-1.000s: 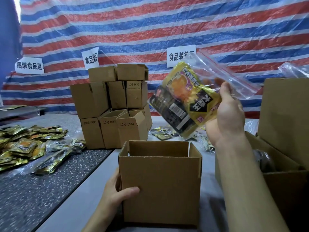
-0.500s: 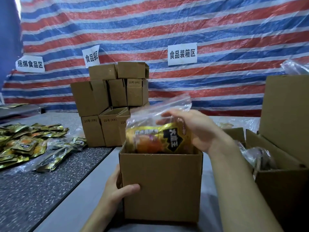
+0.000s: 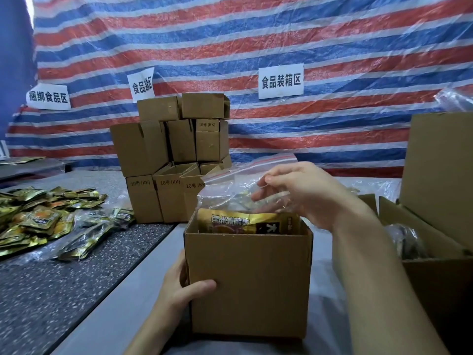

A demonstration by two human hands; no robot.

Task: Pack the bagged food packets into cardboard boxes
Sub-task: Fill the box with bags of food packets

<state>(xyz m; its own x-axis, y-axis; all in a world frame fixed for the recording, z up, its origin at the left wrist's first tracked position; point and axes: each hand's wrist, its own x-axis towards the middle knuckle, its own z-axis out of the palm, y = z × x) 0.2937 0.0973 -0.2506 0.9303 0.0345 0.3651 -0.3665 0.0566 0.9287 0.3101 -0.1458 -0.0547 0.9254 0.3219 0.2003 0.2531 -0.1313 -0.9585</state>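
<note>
A small open cardboard box (image 3: 249, 283) stands on the table right in front of me. A clear zip bag of yellow food packets (image 3: 238, 216) sits mostly inside it, with the bag's empty top sticking up above the rim. My right hand (image 3: 299, 193) is over the box and its fingers press down on the bag's top. My left hand (image 3: 184, 290) grips the box's lower left corner, thumb on the front face.
A stack of small cardboard boxes (image 3: 171, 160) stands behind at centre left. Loose gold food packets (image 3: 43, 219) lie heaped on the dark mat at left. A large open carton (image 3: 440, 226) holding bagged goods stands at right. A striped tarp hangs behind.
My right hand brought the bag down from the air into the box and has pushed it deeper. My left hand has stayed on the box.
</note>
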